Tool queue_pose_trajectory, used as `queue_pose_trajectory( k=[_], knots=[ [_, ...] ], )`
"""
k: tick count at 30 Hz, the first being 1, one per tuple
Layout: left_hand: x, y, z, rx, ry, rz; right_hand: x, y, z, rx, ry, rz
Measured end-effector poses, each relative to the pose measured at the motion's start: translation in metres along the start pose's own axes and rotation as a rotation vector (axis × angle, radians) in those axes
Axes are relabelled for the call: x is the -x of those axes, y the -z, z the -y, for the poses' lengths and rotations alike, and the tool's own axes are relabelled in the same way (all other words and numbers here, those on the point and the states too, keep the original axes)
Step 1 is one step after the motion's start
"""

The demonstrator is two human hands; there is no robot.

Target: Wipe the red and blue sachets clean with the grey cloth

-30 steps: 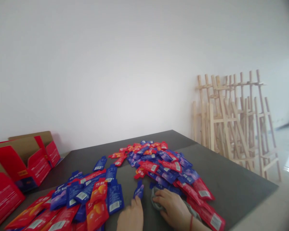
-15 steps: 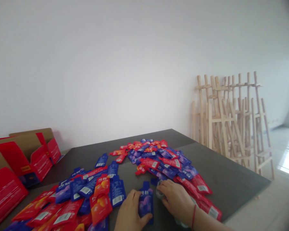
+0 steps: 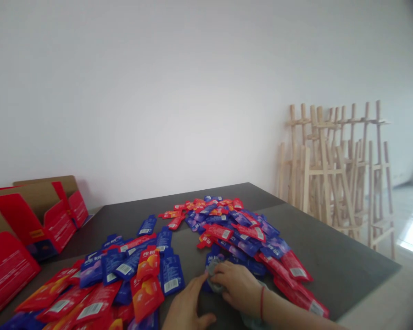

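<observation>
A blue pouch (image 3: 212, 255) with a narrow spout end lies on the dark table between my hands, mostly covered. My right hand (image 3: 237, 283) presses a crumpled greyish cloth (image 3: 213, 277) on the pouch, its fingers closed round the cloth. Another part of the cloth hangs below my right wrist, which wears a red string. At the pouch's left edge, my left hand (image 3: 187, 305) touches it with its fingertips, the thumb spread apart. Left of that hand lies a heap of red and blue pouches (image 3: 147, 293); beyond my right hand is another pile of pouches (image 3: 241, 229).
Open red cardboard boxes (image 3: 60, 229) stand along the table's left side. The dark table (image 3: 337, 256) runs to a right edge, with floor beyond. Several wooden easels (image 3: 325, 172) lean near the white wall (image 3: 179, 101).
My right hand has moved left with the cloth, onto the blue pouch. The pouch sits farther forward, and my left thumb is off it. The view has turned slightly left.
</observation>
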State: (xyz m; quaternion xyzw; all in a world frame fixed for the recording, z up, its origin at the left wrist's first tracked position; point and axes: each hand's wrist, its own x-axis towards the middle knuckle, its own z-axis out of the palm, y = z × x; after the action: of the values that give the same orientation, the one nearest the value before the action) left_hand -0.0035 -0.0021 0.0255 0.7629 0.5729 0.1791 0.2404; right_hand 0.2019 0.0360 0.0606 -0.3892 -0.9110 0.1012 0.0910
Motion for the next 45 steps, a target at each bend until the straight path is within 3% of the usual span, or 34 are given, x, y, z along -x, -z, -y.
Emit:
queue_pose_trajectory(
  k=[4,10,16,21,27,31,34,42,45],
  knots=[
    [-0.001,0.005,-0.004,-0.001,0.008,-0.058,-0.001,0.001,-0.011,-0.047,0.084,0.027],
    [0.0,0.012,-0.009,-0.222,-0.146,-0.028,0.02,-0.001,-0.026,-0.223,0.171,-0.021],
    [-0.003,0.004,-0.012,-0.323,-0.254,0.044,0.012,0.006,-0.024,-0.2,-0.05,-0.199],
    [0.0,-0.004,-0.007,-0.295,-0.376,-0.018,-0.007,0.001,-0.016,-0.062,0.01,0.001],
    [-0.004,-0.005,0.015,-0.131,-0.222,-0.298,0.005,0.001,-0.016,-0.11,0.207,0.087],
    [-0.008,-0.014,0.025,-0.094,-0.107,-0.188,0.019,0.0,-0.012,-0.151,0.229,0.105],
    [-0.008,-0.012,0.018,-0.116,-0.031,-0.087,0.018,-0.001,-0.007,-0.114,0.196,0.102],
    [-0.002,0.004,-0.004,-0.152,0.02,-0.011,-0.034,0.001,0.004,0.141,0.046,0.068],
    [-0.001,0.002,-0.003,-0.146,0.031,-0.009,-0.039,0.002,0.004,0.208,0.102,0.085]
  ],
)
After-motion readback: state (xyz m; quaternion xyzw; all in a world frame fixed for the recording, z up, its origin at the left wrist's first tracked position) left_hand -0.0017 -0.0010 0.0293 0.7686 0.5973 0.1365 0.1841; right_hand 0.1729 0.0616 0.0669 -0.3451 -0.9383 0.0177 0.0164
